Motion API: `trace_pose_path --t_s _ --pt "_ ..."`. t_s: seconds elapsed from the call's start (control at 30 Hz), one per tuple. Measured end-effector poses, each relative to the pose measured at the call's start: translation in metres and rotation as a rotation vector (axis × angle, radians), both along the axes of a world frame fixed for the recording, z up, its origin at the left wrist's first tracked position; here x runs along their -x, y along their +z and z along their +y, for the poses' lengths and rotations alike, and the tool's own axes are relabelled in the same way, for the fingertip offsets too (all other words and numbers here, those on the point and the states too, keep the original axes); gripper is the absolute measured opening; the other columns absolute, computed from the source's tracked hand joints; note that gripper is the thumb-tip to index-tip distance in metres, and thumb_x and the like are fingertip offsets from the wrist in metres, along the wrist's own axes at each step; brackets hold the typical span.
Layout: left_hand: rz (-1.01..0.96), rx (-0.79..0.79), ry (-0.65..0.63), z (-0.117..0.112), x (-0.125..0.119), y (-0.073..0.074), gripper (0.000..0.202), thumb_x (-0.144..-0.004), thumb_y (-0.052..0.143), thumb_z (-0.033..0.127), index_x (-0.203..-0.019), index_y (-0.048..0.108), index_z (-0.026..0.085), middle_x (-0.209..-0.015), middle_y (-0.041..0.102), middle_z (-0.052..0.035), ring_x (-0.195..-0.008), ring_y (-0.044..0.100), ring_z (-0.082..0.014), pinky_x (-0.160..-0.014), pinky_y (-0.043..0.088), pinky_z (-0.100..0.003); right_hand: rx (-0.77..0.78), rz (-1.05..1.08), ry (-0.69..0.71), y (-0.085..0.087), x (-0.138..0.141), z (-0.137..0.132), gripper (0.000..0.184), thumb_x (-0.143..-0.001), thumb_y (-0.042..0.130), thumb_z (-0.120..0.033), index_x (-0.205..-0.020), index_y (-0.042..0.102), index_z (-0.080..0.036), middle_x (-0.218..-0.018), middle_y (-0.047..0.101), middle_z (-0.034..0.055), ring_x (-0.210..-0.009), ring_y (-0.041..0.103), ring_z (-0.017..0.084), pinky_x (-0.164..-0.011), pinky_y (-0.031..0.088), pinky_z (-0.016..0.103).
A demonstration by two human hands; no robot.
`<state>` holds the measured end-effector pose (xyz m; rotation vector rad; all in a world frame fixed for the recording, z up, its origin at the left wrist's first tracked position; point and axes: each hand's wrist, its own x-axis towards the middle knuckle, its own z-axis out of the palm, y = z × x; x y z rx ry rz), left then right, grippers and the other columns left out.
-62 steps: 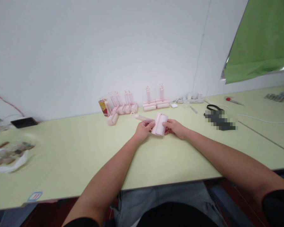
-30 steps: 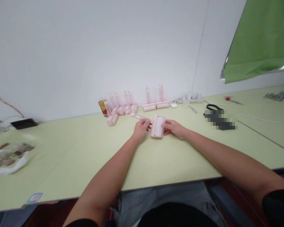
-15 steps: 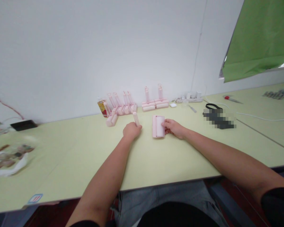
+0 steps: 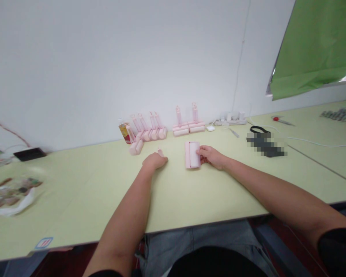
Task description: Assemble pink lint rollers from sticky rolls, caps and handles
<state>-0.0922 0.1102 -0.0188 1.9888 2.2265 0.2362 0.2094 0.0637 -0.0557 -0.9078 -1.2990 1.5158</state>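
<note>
My right hand (image 4: 212,157) grips the right side of a pink and white roller head (image 4: 193,155), held upright over the middle of the table. Thumb and fingers are closed on its edge. To the left of it, my left hand (image 4: 155,161) is closed round a slim pink handle (image 4: 160,152). Only the handle's tip shows past my fingers; the rest is hidden. The handle and the roller head are apart. Beyond my hands, two pink rollers with handles upright (image 4: 181,130) stand against the wall. Several more pink rollers (image 4: 154,134) are lined up to their left.
A yellow and red carton (image 4: 123,130) leans behind the left rollers. Along the wall lie a power strip (image 4: 230,121) and a white charger (image 4: 210,128). A black strap (image 4: 259,130) and a red-tipped tool (image 4: 276,119) are at right. A black device (image 4: 30,154) sits far left.
My left hand has moved slightly left and towards me, and the handle in it has tipped so that less shows. My right hand and the roller head have hardly moved.
</note>
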Motion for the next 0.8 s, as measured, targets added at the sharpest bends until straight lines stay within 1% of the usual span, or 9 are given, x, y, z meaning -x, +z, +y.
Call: trace_pose_path --t_s 0.1,0.23,0.37,0.43,0.5,0.57,0.63,0.7,0.8 --pt "0.046 0.074 0.021 -0.001 0.001 0.003 0.065 -0.066 0.059 0.064 -0.105 0.069 0.012 -0.118 0.066 -0.0285 -0.107 0.063 -0.0436 -0.08 0.046 -0.044 -0.005 0.001 -0.004 0.0 0.0 0.0 0.019 -0.085 0.065 -0.033 -0.091 0.055 -0.018 -0.079 0.065 0.0029 -0.068 0.064 0.014 -0.057 0.056 0.026" --pt "0.047 0.074 0.031 -0.004 0.002 0.005 0.067 -0.063 0.061 0.069 -0.101 0.069 0.014 -0.116 0.067 -0.0262 -0.104 0.065 -0.0413 -0.077 0.045 -0.04 -0.003 0.002 -0.008 0.001 0.001 -0.001 0.019 -0.084 0.066 -0.033 -0.09 0.055 -0.018 -0.078 0.065 0.003 -0.068 0.063 0.014 -0.057 0.056 0.026" --pt "0.026 -0.057 0.087 -0.011 -0.004 0.009 0.072 -0.066 0.059 0.073 -0.108 0.063 0.015 -0.117 0.066 -0.0252 -0.104 0.064 -0.0389 -0.077 0.044 -0.039 0.004 -0.002 -0.007 0.003 0.001 -0.003 0.019 -0.084 0.066 -0.031 -0.089 0.054 -0.018 -0.078 0.065 0.0032 -0.067 0.063 0.014 -0.056 0.056 0.024" --pt "-0.02 -0.194 0.076 -0.015 -0.013 0.013 0.064 -0.073 0.055 0.07 -0.106 0.062 0.015 -0.111 0.067 -0.0227 -0.099 0.064 -0.0354 -0.076 0.043 -0.038 0.004 -0.004 -0.01 0.004 0.002 -0.003 0.018 -0.084 0.066 -0.031 -0.089 0.054 -0.018 -0.078 0.065 0.0033 -0.067 0.063 0.014 -0.056 0.056 0.024" --pt "-0.098 -0.375 -0.011 -0.02 -0.026 0.017 0.05 -0.083 0.048 0.063 -0.097 0.062 0.017 -0.102 0.068 -0.0169 -0.094 0.062 -0.0296 -0.076 0.041 -0.035 0.004 -0.006 -0.016 0.004 0.002 -0.003 0.019 -0.084 0.066 -0.032 -0.089 0.055 -0.018 -0.079 0.065 0.0035 -0.068 0.063 0.014 -0.056 0.056 0.024" --pt "-0.239 -0.457 -0.154 -0.029 -0.045 0.018 0.048 -0.088 0.042 0.063 -0.085 0.062 0.019 -0.087 0.067 -0.0107 -0.084 0.06 -0.0238 -0.073 0.039 -0.032 0.002 -0.011 -0.021 0.004 0.002 -0.003 0.02 -0.084 0.067 -0.033 -0.09 0.055 -0.018 -0.079 0.065 0.0035 -0.068 0.063 0.014 -0.056 0.056 0.025" --pt "-0.444 -0.439 -0.268 -0.04 -0.067 0.014 0.053 -0.09 0.039 0.065 -0.076 0.06 0.019 -0.072 0.063 -0.0062 -0.071 0.055 -0.0195 -0.067 0.036 -0.031 -0.005 -0.012 -0.02 0.004 0.003 -0.003 0.021 -0.084 0.067 -0.034 -0.091 0.056 -0.018 -0.078 0.065 0.0032 -0.067 0.063 0.014 -0.057 0.056 0.025" --pt "-0.623 -0.364 -0.336 -0.051 -0.088 0.007 0.052 -0.088 0.043 0.067 -0.079 0.061 0.018 -0.072 0.063 -0.0047 -0.066 0.053 -0.0174 -0.063 0.034 -0.029 -0.015 -0.012 -0.018 0.004 0.002 -0.004 0.022 -0.084 0.067 -0.035 -0.091 0.056 -0.018 -0.078 0.065 0.0029 -0.067 0.063 0.014 -0.057 0.056 0.025" --pt "-0.682 -0.295 -0.379 -0.062 -0.107 -0.003 0.05 -0.08 0.056 0.068 -0.083 0.062 0.018 -0.075 0.064 -0.0046 -0.065 0.053 -0.0169 -0.059 0.032 -0.028 -0.029 -0.012 -0.024 0.005 0.003 -0.006 0.023 -0.083 0.068 -0.036 -0.091 0.056 -0.018 -0.078 0.065 0.003 -0.066 0.062 0.013 -0.057 0.055 0.025"
